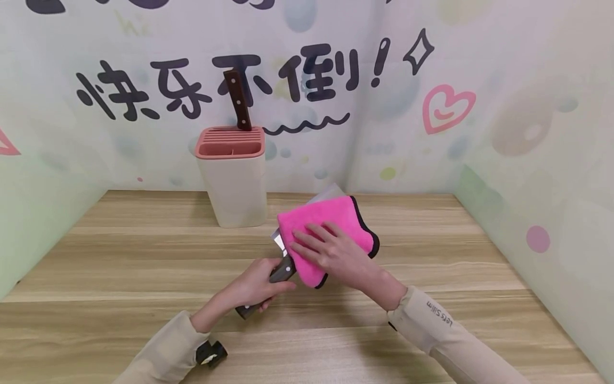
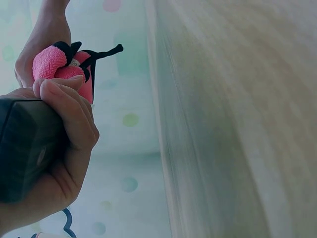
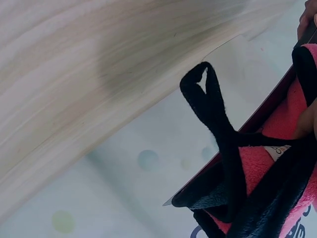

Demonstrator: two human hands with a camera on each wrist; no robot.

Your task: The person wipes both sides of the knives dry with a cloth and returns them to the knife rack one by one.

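A broad-bladed kitchen knife (image 1: 283, 271) slants up and to the right above the table, its dark riveted handle gripped by my left hand (image 1: 254, 285). Around its blade folds a pink cloth (image 1: 352, 224) with black edging, leaving the heel and far corner of the blade bare. My right hand (image 1: 336, 256) holds this cloth against the blade, fingers spread across the upper face. The thumb (image 3: 308, 121) shows on the cloth's other side in the right wrist view, where a black loop (image 3: 205, 101) hangs off the edging.
A white knife block (image 1: 235, 192) with a pink slotted top stands at the back, left of the cloth. One brown-handled knife (image 1: 238, 101) is upright in it. Printed walls (image 1: 403, 154) border the wooden table (image 1: 120, 266) at the back and sides.
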